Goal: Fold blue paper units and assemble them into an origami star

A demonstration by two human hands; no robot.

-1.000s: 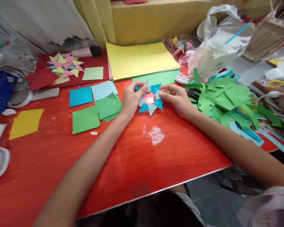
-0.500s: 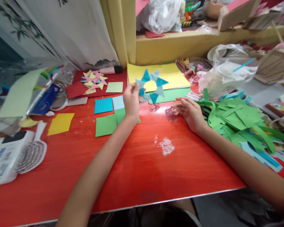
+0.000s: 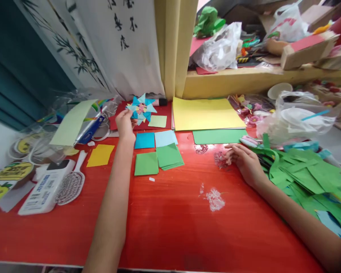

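Note:
My left hand (image 3: 125, 122) reaches to the far left of the red table (image 3: 170, 227) and pinches a blue paper star ring (image 3: 141, 108), held over a pink and yellow paper star lying at the back. My right hand (image 3: 243, 161) rests palm down on the table beside the heap of green paper scraps (image 3: 307, 178), fingers loosely curled, holding nothing I can see. Small paper squares lie between the hands: blue (image 3: 144, 140), pale blue (image 3: 165, 138) and a green stack (image 3: 169, 156).
Yellow sheets (image 3: 206, 113) and a green sheet (image 3: 218, 136) lie at the back. A hairbrush (image 3: 71, 184), a white box (image 3: 44, 189) and plastic packets crowd the left. Plastic bags (image 3: 298, 119) and clutter fill the right and the shelf. A white glue smear (image 3: 214, 199) marks the table.
My left hand has carried the blue star ring from the table's middle up and away to the far left. My right hand let go of it and settled on the table.

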